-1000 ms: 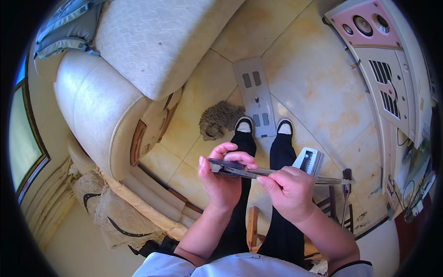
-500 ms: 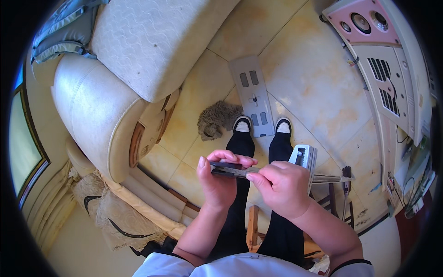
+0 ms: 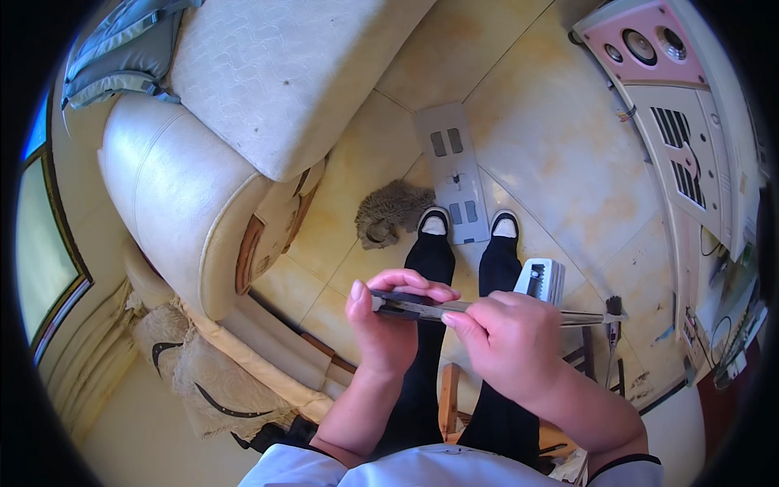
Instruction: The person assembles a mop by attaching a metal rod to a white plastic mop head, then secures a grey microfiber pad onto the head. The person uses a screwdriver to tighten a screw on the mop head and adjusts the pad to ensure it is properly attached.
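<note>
Between my two hands lies a slim, dull metal bar (image 3: 450, 308) with a dark flat piece at its left end. My left hand (image 3: 381, 321) cups that dark piece (image 3: 398, 304), fingers curled over its far side and thumb raised. My right hand (image 3: 515, 341) is closed round the bar, thumb laid along it. Metal tubes (image 3: 583, 319) stick out to the right of my right hand; whether they join the bar is hidden behind the fist. Just beyond the right knuckles shows a white plastic part (image 3: 541, 278) with a dark slot.
A long grey mop plate (image 3: 451, 166) lies on the tiles by my shoes, a shaggy brown mop pad (image 3: 388, 215) left of it. The cream sofa (image 3: 182, 203) stands left, a white-and-pink speaker cabinet (image 3: 682, 146) right. A dark-bristled brush (image 3: 614, 306) is near the tube ends.
My right hand has shifted slightly right along the bar, so more of it shows between my hands. My left hand keeps its cupped hold. The whole view has moved a little.
</note>
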Tool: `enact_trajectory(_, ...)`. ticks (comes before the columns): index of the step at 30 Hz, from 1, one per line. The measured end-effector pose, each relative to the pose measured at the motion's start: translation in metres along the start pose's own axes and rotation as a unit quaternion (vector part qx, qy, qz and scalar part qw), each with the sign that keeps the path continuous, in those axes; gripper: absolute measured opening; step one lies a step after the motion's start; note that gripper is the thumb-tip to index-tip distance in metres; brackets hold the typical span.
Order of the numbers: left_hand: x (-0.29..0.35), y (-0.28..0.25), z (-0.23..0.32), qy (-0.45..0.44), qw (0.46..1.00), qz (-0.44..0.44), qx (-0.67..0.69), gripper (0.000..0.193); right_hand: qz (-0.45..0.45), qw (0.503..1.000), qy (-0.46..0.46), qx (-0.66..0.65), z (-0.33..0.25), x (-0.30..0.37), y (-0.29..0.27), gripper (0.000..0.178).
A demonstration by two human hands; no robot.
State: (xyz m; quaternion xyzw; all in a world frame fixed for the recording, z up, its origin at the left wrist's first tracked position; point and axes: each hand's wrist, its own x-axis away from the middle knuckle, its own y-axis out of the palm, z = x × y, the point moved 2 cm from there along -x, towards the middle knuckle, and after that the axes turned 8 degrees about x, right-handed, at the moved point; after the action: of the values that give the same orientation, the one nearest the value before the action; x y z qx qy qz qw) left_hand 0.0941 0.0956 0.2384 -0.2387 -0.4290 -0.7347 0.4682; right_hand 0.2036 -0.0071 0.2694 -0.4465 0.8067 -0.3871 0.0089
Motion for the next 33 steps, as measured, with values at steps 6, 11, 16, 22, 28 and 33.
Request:
enact_trajectory(6, -0.001, 0.005, 0.009, 0.011, 0.999, -0.031, 0.006, 0.068, 0.009, 0.983, 0.041, -0.180, 0.014, 0.007, 0.024, 0.018)
enact_trajectory(11, -0.002, 0.002, 0.015, 0.009, 0.998, -0.052, 0.035, 0.068, 0.014, 0.973, 0.038, -0.227, 0.011, 0.010, 0.035, 0.017)
enact_trajectory(16, -0.002, 0.003, 0.017, -0.002, 0.996, -0.072, 0.050, 0.065, 0.026, 0.985, 0.027, -0.169, 0.007, 0.012, 0.032, 0.017)
enact_trajectory(22, 0.000, -0.001, 0.009, 0.006, 0.999, -0.037, 0.013, 0.062, -0.003, 1.000, 0.016, 0.021, -0.015, 0.006, -0.009, 0.020)
enact_trajectory(28, 0.000, -0.003, 0.003, 0.025, 0.999, 0.023, -0.032, 0.066, -0.006, 0.991, -0.032, 0.128, -0.029, 0.000, -0.023, 0.022)
enact_trajectory(33, 0.001, 0.009, 0.003, 0.068, 0.991, 0.103, -0.044, 0.060, 0.021, 0.995, -0.018, 0.100, -0.017, 0.003, -0.010, 0.023)
